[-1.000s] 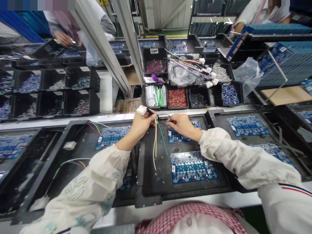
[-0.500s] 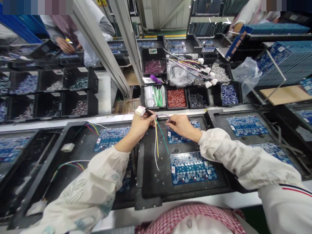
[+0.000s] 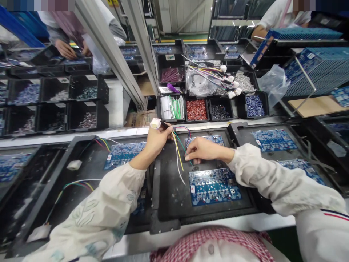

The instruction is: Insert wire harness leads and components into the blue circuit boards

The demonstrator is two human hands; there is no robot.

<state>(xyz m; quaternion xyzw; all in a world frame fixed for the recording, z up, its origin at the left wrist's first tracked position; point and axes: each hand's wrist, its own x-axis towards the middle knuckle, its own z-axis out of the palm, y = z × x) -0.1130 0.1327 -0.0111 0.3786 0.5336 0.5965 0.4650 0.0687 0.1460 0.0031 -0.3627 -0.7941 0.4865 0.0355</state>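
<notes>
one wire harness (image 3: 164, 126), multicoloured, held between both hands above a black tray (image 3: 170, 203).

left hand (image 3: 159, 140): thumb and fingers closed on the harness just below its white connector (image 3: 155, 123), which juts up past the grip.

right hand (image 3: 205, 149): fingertips pinched on the green wire (image 3: 179, 139), its tip showing just below them.

white wire (image 3: 177, 162) and yellow wire (image 3: 178, 154): hanging loose below the left grip, left of the right grip.

purple-and-red wire pair (image 3: 185, 127): arching rightward from the left grip.

upper circuit board (image 3: 218, 138): blue, behind the right hand, partly hidden.

lower circuit board (image 3: 215, 189): blue, nearer the wearer than the right grip.

bin of red components (image 3: 196, 110): beyond both grips.

spare harnesses (image 3: 215, 72): heaped farther beyond.
</notes>
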